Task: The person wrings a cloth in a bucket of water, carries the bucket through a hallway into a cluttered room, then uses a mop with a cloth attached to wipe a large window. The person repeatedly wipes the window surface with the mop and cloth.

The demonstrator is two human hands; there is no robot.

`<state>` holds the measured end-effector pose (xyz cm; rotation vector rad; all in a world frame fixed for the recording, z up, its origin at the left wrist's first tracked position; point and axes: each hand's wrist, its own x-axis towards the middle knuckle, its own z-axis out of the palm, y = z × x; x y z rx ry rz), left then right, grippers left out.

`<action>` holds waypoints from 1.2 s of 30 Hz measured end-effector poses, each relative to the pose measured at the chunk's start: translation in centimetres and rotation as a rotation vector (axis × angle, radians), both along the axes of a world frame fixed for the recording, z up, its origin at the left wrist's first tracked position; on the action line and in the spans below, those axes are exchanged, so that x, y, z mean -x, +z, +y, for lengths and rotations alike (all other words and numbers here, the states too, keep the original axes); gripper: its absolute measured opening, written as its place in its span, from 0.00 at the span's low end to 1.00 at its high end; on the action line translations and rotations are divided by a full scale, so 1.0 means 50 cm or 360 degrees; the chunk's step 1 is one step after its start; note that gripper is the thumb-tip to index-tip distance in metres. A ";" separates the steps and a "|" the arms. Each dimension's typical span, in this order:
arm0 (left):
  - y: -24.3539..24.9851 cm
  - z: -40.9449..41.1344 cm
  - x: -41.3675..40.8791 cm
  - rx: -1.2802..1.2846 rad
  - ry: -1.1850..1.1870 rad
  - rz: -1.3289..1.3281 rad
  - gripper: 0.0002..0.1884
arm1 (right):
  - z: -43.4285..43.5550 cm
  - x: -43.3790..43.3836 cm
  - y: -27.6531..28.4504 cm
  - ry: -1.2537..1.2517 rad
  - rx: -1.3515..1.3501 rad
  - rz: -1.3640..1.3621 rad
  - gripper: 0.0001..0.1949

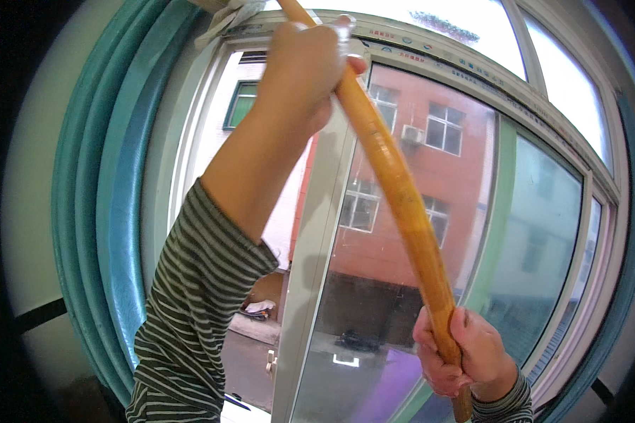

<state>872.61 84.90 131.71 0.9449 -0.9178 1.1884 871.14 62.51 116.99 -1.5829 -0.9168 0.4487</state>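
A long yellow-brown wooden pole (397,185) runs slantwise across the view, and its upper end passes out of the top. My left hand (309,69), slightly blurred, is wrapped around its upper part in front of the window frame. Near the pole's lower end, my right hand (460,349) grips it with the fingers closed around the wood. Both arms wear striped sleeves. A whitish cloth (227,24) hangs at the top left beside the window's upper corner; whether it is joined to the pole cannot be seen.
A sliding window with a pale frame (312,264) stands before me, its left part open. Teal curtains (100,185) are gathered at the left, with another curtain (627,211) at the right. A handle (271,365) sits on the sash edge. Outside stands a reddish building (413,169).
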 end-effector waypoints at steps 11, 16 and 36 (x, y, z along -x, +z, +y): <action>0.019 -0.183 -0.050 -0.0121 -0.0123 0.0043 0.12 | -0.154 -0.014 -0.013 -0.0467 -0.0243 0.0006 0.26; -0.018 -0.241 -0.034 -0.0227 -0.0063 0.0068 0.16 | -0.206 -0.005 -0.065 -0.0466 -0.0551 -0.0135 0.27; 0.050 -0.293 -0.031 -0.0841 0.2256 -0.0183 0.16 | -0.304 0.006 -0.054 -0.1452 -0.0741 -0.0720 0.22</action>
